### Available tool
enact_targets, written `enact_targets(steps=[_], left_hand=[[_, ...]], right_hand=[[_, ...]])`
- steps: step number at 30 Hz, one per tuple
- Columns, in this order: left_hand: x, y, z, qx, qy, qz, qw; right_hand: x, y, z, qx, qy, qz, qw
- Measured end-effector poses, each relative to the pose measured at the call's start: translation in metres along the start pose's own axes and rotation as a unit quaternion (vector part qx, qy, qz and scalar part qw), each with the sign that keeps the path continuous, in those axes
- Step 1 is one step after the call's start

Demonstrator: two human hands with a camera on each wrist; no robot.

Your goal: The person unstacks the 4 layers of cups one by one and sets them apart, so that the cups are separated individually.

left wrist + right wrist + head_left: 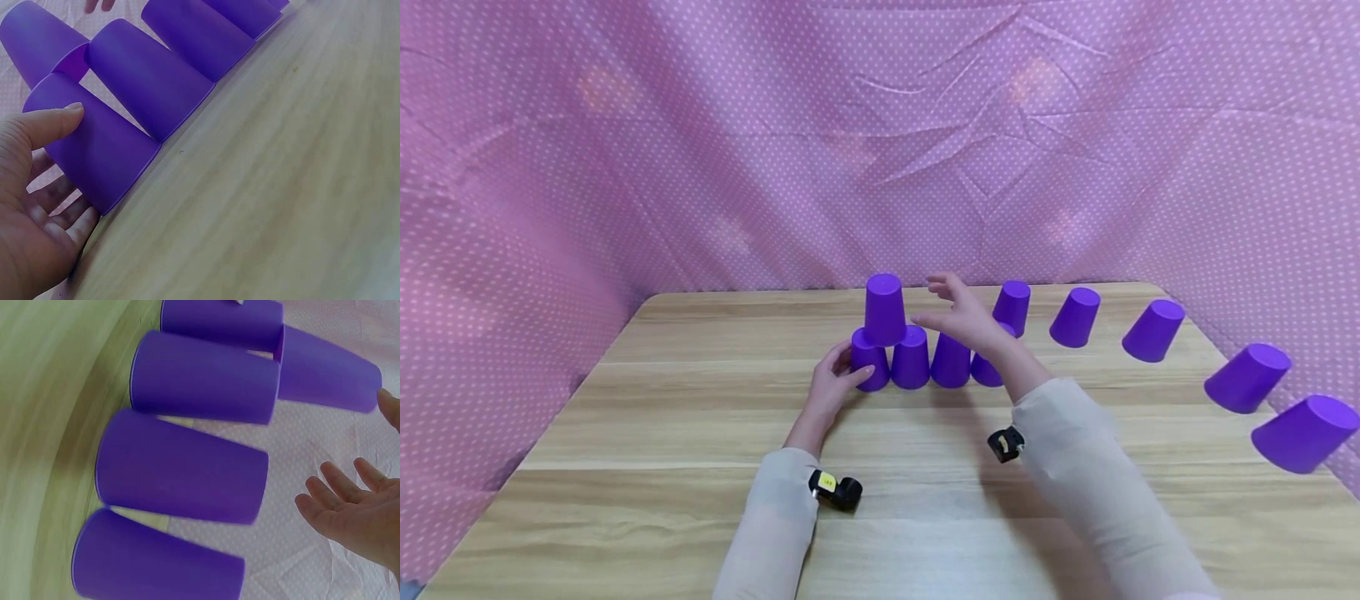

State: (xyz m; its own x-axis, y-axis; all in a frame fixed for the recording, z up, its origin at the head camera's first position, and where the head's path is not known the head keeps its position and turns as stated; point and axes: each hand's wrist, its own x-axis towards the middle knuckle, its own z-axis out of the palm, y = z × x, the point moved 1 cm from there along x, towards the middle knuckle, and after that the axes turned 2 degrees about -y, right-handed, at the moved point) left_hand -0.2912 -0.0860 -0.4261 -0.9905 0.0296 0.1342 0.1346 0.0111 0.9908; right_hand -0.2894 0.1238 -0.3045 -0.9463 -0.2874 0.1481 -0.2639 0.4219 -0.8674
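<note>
Purple cup (106,153) in left fingers (53,192)

In the head view, the wooden table (587,433) and dotted pink curtain (850,167) are lit brightly and fairly evenly, apparently from above, the tops of the purple cups (1305,435) being left paler than their sides, and a soft shadow (1022,508) is thrown onto the wood beside the right sleeve (1090,475). Toward the right edge, the cups are stretched and slanted by wide-angle distortion. In the wrist views, duller tones are recorded, with the wood grain smeared and the lower right corner of the left one washed pale.
</note>
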Motion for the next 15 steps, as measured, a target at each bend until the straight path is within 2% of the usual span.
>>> enact_targets(steps=[6, 15], left_hand=[[0.0, 0.0, 0.0, 0.0, 0.002, 0.007, 1.0], [-0.001, 0.002, 0.001, 0.001, 0.0, -0.009, 1.0]], right_hand=[[0.007, -0.002, 0.016, -0.002, -0.007, 0.002, 1.0], [0.014, -0.004, 0.032, 0.014, 0.0, 0.006, 0.9999]])
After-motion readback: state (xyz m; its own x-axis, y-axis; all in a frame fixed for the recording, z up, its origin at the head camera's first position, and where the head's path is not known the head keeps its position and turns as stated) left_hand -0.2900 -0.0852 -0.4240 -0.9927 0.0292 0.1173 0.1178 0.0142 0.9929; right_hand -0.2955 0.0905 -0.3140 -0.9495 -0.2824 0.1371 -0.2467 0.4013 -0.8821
